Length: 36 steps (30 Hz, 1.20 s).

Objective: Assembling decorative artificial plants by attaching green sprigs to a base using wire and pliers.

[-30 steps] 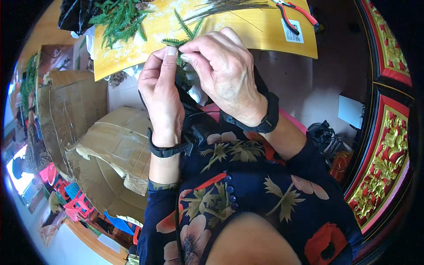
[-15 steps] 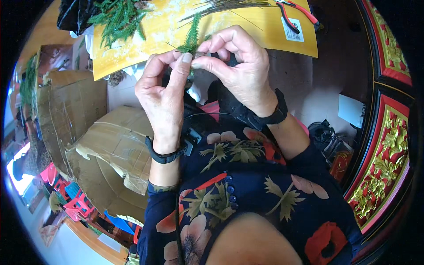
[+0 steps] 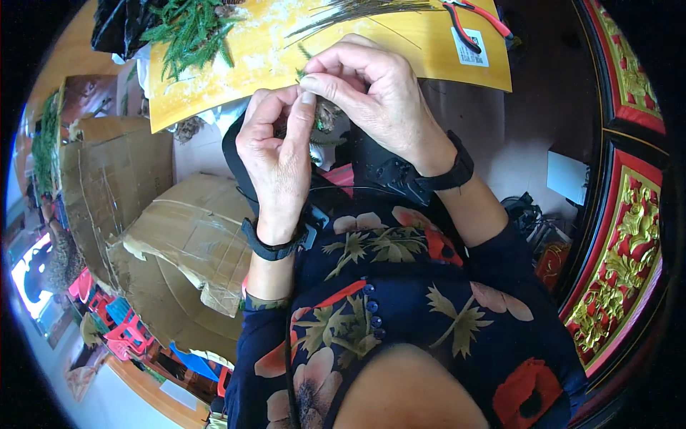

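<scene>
The sprig (image 3: pixel 301 74) was up between both hands, just short of the near edge of the yellow board (image 3: pixel 471 79). The left hand (image 3: pixel 277 146) was drawn narrow, thumb and forefinger pinched about its base; the right hand (image 3: pixel 391 101) pinched there too, its fingertips touching the left's. The step in hand looked to be fine fingertip work at the sprig's base. The next move seemed to call for a firm left pinch and small, light turns of the right fingers.

Only bits of green showed past the knuckles; the stem was hidden, and whether a thin wire ran between the fingers could not be told. A brown clump (image 3: pixel 326 116) below the hands was partly covered and hard to make out. On the board lay greenery (image 3: pixel 193 39), dark wires (image 3: pixel 357 11) and pliers (image 3: pixel 463 33), all cut off by the upper edge.
</scene>
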### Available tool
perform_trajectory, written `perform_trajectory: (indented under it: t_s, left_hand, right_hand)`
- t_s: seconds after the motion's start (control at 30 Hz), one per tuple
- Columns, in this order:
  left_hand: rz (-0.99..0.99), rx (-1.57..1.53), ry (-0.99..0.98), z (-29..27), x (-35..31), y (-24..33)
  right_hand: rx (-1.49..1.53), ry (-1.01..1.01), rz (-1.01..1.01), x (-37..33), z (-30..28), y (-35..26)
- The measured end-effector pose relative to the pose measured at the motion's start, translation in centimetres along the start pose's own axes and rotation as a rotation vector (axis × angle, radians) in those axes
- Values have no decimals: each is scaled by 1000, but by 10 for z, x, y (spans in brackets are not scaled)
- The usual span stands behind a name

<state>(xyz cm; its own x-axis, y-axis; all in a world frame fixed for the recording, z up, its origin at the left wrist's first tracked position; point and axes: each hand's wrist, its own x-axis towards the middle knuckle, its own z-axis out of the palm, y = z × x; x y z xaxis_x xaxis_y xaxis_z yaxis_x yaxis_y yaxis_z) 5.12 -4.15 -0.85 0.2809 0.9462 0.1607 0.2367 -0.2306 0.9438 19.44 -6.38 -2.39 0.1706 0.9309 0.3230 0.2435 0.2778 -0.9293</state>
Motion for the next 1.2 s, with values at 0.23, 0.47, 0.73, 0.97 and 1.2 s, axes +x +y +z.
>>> perform_trajectory:
  t_s: [0.23,0.47,0.73,0.97,1.2]
  left_hand:
    - [46,-7,29,-3,4,-2]
    - [-139,-301,-47,-9,6,2]
    - [-432,-598,-384,-34,19,-1]
    - [-579,-764,-681,-41,29,-11]
    - [-383,-281,-572,-40,28,0]
  right_hand:
    - [15,3,-24,-2,-2,-3]
    - [175,-162,149,13,-13,0]
    - [109,-295,-168,29,-27,2]
    - [54,-378,-405,34,-31,-1]
    - [-181,-453,-388,31,-33,-5]
